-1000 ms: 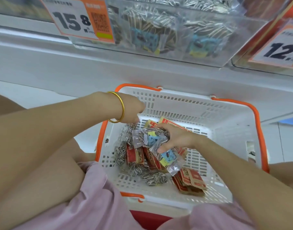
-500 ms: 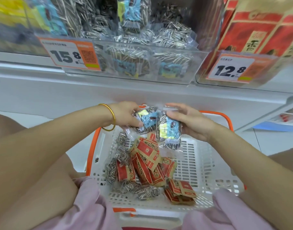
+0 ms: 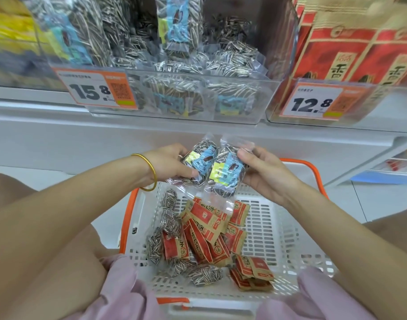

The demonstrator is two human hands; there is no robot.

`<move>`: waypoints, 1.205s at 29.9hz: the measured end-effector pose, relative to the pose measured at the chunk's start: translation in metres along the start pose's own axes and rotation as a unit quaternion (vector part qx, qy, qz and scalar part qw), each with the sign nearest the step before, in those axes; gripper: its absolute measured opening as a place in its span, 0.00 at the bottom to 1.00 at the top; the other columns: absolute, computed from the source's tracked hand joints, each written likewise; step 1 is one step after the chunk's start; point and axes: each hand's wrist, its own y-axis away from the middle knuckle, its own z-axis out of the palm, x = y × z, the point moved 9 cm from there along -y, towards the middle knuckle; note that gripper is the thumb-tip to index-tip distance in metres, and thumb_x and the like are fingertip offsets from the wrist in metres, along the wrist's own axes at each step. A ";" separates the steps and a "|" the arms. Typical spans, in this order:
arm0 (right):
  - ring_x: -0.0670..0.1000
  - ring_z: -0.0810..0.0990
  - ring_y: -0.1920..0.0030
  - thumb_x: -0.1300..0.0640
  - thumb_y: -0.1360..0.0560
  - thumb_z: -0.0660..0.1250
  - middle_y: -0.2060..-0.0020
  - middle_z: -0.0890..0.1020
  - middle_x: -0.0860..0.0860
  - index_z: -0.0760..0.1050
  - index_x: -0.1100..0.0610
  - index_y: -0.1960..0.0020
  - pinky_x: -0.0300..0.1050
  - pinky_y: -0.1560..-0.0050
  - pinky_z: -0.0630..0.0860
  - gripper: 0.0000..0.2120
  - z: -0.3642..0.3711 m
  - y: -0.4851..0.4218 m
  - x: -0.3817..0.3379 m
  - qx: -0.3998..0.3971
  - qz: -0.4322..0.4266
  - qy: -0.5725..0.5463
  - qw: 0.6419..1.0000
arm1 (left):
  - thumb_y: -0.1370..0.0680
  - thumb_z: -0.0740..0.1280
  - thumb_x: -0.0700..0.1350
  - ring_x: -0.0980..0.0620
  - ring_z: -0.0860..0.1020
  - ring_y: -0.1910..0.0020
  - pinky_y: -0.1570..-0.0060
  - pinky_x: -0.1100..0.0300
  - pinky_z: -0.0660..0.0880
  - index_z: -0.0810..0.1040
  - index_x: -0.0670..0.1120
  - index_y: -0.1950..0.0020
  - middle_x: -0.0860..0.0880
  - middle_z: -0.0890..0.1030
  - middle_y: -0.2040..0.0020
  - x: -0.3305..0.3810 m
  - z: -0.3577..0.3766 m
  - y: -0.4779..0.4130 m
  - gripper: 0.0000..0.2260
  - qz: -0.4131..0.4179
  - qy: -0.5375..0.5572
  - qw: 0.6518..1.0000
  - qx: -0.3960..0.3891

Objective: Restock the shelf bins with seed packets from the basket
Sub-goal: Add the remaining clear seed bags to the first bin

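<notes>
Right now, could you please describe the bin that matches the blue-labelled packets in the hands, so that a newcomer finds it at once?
On the white shelf above the orange-rimmed basket stand two clear bins. Take the left bin. It carries the 15.8 tag and holds blue-labelled packets of striped seeds, while its neighbour carries a 12.8 tag and holds red packs.
</notes>
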 end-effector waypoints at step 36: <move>0.45 0.80 0.50 0.61 0.35 0.75 0.48 0.76 0.49 0.70 0.51 0.44 0.43 0.53 0.77 0.23 0.167 0.003 -0.203 -0.059 -0.442 0.207 0.871 | 0.26 0.52 0.28 0.52 0.75 0.46 0.44 0.58 0.74 0.69 0.43 0.36 0.46 0.73 0.42 0.134 -0.145 0.085 0.22 0.323 0.002 0.881 0.346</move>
